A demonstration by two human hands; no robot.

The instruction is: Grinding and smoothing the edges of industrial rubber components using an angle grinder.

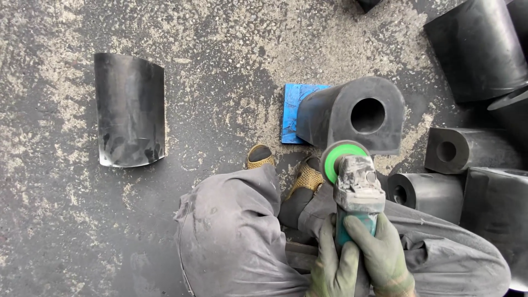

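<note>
Below, both gloved hands clenched the teal body of a dust-coated angle grinder with a green disc guard (355,184): the left hand (333,264) wrapped the handle from the left, the right hand (385,256) from the right, fingers overlapping. The grinder's disc sat against the lower front edge of a black D-shaped rubber block with a round bore (355,118), which lay on the dusty concrete floor (220,60) near its middle, partly over a blue flat pad (294,107). A curved black rubber slab (130,110) lay well apart toward the floor's left edge. Further bored black rubber blocks (456,151) crowded the right edge.
</note>
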